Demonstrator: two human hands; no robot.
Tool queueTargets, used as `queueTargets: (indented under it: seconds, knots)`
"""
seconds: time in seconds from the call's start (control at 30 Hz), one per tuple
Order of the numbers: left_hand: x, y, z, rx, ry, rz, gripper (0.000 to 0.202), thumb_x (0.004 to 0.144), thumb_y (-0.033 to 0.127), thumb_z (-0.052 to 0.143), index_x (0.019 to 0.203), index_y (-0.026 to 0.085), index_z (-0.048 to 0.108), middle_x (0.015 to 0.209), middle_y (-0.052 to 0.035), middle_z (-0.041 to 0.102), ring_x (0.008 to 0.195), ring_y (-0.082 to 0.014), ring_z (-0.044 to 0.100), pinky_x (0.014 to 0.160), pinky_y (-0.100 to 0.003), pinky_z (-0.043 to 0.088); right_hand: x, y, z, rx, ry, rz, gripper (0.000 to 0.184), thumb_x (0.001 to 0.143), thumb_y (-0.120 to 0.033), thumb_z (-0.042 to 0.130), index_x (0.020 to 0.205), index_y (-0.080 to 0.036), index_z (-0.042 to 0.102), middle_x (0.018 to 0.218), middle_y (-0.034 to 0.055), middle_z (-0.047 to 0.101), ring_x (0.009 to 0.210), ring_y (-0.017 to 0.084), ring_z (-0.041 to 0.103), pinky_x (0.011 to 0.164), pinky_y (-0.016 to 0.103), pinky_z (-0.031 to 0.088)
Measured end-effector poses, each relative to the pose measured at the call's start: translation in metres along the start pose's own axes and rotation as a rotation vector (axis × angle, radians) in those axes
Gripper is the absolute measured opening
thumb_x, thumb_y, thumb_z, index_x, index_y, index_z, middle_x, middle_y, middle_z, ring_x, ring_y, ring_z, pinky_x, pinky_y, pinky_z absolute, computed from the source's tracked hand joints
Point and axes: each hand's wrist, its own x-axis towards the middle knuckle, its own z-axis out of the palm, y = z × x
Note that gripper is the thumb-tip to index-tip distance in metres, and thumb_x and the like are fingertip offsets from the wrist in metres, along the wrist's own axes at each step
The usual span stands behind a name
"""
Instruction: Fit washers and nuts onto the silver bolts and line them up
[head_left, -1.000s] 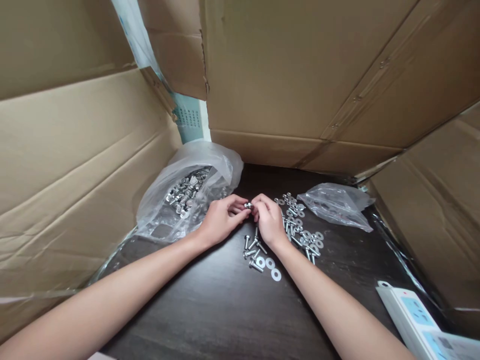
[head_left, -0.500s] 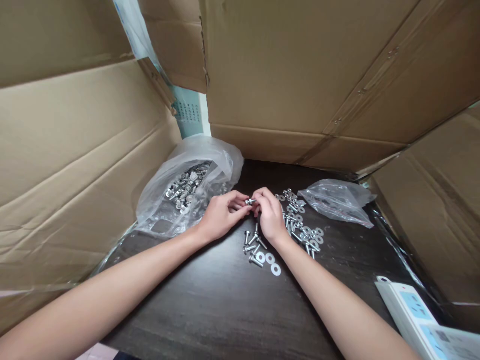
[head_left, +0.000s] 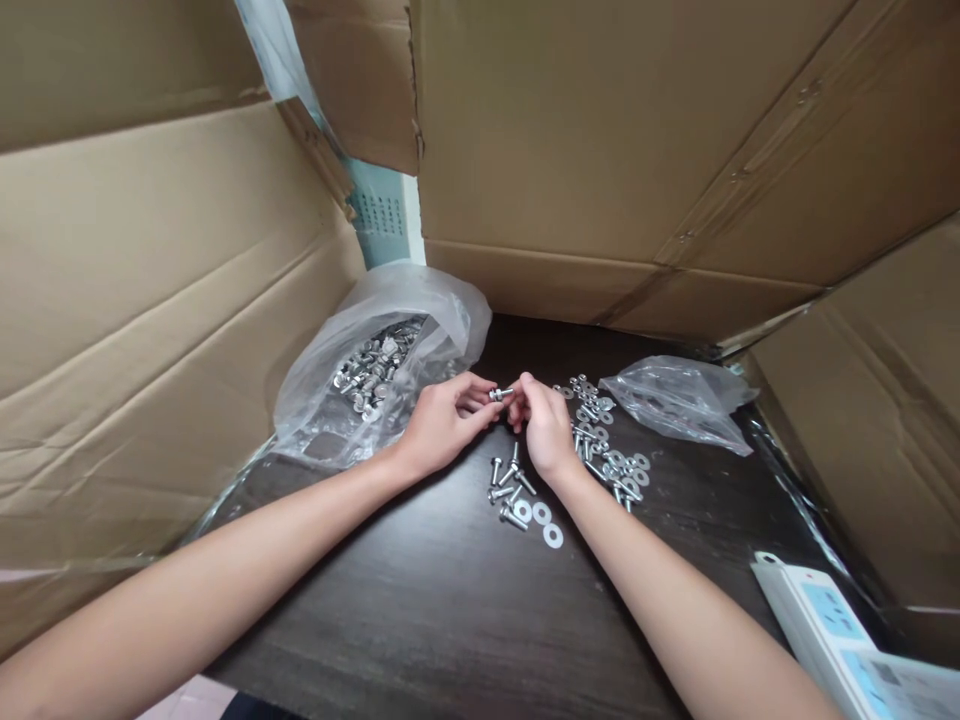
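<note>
The left hand [head_left: 441, 428] and the right hand [head_left: 549, 432] met above the dark brown wooden worktop [head_left: 450, 600], fingertips facing each other. Both were pinched closed on one small silver metal bolt [head_left: 501, 394], which lay roughly level between them, clear of the worktop; the left thumb and forefinger gripped one end and the right fingertips gripped the other. Whether a washer or nut sat on its shank was too small to tell. Just left of the left hand lay a large clear plastic bag of silver bolts [head_left: 375, 365], its mouth open toward the hands. Below the hands, a small cluster of loose silver bolts [head_left: 508, 487] rested on the worktop, with three flat silver washers [head_left: 541, 515] just beside it. To the right of the right hand spread a scattered pile of silver washers and bolts [head_left: 609, 448], and beyond that lay a crumpled clear plastic bag [head_left: 679, 400]. Brown cardboard sheets [head_left: 585, 150] stood around the worktop on three sides. A white power strip [head_left: 825, 630] lay at the near right corner, well apart from the hands.
</note>
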Motion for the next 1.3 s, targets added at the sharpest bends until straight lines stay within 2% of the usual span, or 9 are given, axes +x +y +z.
queueTargets:
  seconds: [0.07, 0.23, 0.37, 0.47, 0.57, 0.7, 0.93, 1.17, 1.3]
  knots:
    - [0.0001, 0.0009, -0.0002, 0.008, -0.015, 0.013, 0.022, 0.087, 0.026, 0.075, 0.105, 0.014, 0.070, 0.091, -0.0089, 0.079, 0.083, -0.0208, 0.077, 0.072, -0.031, 0.064, -0.0004, -0.0014, 0.0005, -0.041, 0.007, -0.014, 0.043, 0.095, -0.055, 0.051, 0.067, -0.022, 0.054, 0.058, -0.0022, 0.049, 0.055, 0.014, 0.047, 0.052, 0.028, 0.037]
    - [0.0014, 0.0031, -0.0002, 0.052, -0.007, 0.014, 0.019, 0.087, 0.024, 0.073, 0.103, 0.015, 0.070, 0.089, -0.0074, 0.078, 0.081, -0.0193, 0.076, 0.070, -0.029, 0.062, -0.0010, -0.0043, 0.0008, -0.031, -0.019, -0.033, 0.032, 0.094, -0.048, 0.054, 0.076, -0.022, 0.059, 0.061, -0.0037, 0.049, 0.056, 0.014, 0.046, 0.052, 0.027, 0.035]
    - [0.0027, 0.0044, -0.0001, 0.071, -0.003, 0.002, 0.022, 0.087, 0.029, 0.074, 0.103, 0.015, 0.069, 0.086, -0.0068, 0.077, 0.079, -0.0189, 0.075, 0.071, -0.029, 0.061, -0.0005, -0.0035, 0.0005, -0.081, -0.034, -0.024, 0.041, 0.097, -0.049, 0.048, 0.066, -0.023, 0.051, 0.057, -0.0034, 0.046, 0.054, 0.014, 0.045, 0.053, 0.028, 0.035]
    - [0.0028, 0.0050, -0.0003, 0.070, -0.004, 0.022, 0.021, 0.087, 0.029, 0.074, 0.103, 0.015, 0.069, 0.085, -0.0058, 0.077, 0.079, -0.0184, 0.075, 0.071, -0.029, 0.061, -0.0005, -0.0044, 0.0013, -0.140, -0.006, -0.028, 0.044, 0.096, -0.050, 0.051, 0.061, -0.024, 0.045, 0.055, -0.0034, 0.044, 0.056, 0.015, 0.045, 0.055, 0.029, 0.035]
    - [0.0025, 0.0055, -0.0007, 0.065, -0.023, 0.027, 0.019, 0.087, 0.024, 0.073, 0.103, 0.016, 0.069, 0.088, -0.0054, 0.077, 0.081, -0.0181, 0.075, 0.072, -0.029, 0.061, -0.0004, -0.0052, 0.0014, -0.137, 0.015, -0.029, 0.036, 0.094, -0.047, 0.053, 0.067, -0.024, 0.051, 0.056, -0.0038, 0.045, 0.057, 0.015, 0.046, 0.055, 0.028, 0.036]
    - [0.0023, 0.0059, -0.0010, 0.082, -0.041, 0.035, 0.015, 0.088, 0.022, 0.071, 0.102, 0.017, 0.069, 0.089, -0.0047, 0.077, 0.082, -0.0175, 0.074, 0.074, -0.028, 0.060, 0.0006, -0.0036, -0.0008, -0.106, -0.052, -0.042, 0.026, 0.092, -0.042, 0.054, 0.074, -0.023, 0.057, 0.059, -0.0043, 0.047, 0.058, 0.015, 0.046, 0.056, 0.029, 0.036]
    - [0.0025, 0.0028, -0.0014, 0.083, -0.073, 0.072, 0.019, 0.089, 0.023, 0.071, 0.107, 0.017, 0.069, 0.093, -0.0043, 0.077, 0.086, -0.0169, 0.073, 0.076, -0.028, 0.059, -0.0007, -0.0059, -0.0014, -0.174, -0.048, -0.078, 0.039, 0.094, -0.043, 0.050, 0.061, -0.024, 0.044, 0.056, -0.0034, 0.043, 0.058, 0.016, 0.045, 0.058, 0.030, 0.035]
    - [0.0014, 0.0062, -0.0012, 0.065, -0.080, 0.051, 0.019, 0.088, 0.024, 0.070, 0.106, 0.016, 0.069, 0.094, -0.0056, 0.077, 0.085, -0.0173, 0.073, 0.075, -0.028, 0.059, -0.0034, -0.0069, -0.0010, -0.113, -0.042, -0.070, 0.006, 0.080, -0.028, 0.054, 0.076, -0.024, 0.053, 0.062, -0.0044, 0.050, 0.059, 0.015, 0.047, 0.057, 0.029, 0.036]
    - [0.0009, 0.0084, -0.0009, 0.073, -0.079, 0.047, 0.016, 0.089, 0.024, 0.069, 0.103, 0.016, 0.069, 0.093, -0.0056, 0.077, 0.082, -0.0168, 0.073, 0.072, -0.027, 0.058, -0.0029, -0.0072, -0.0006, -0.146, -0.076, -0.064, 0.009, 0.081, -0.030, 0.054, 0.075, -0.024, 0.052, 0.063, -0.0040, 0.050, 0.059, 0.016, 0.047, 0.058, 0.029, 0.036]
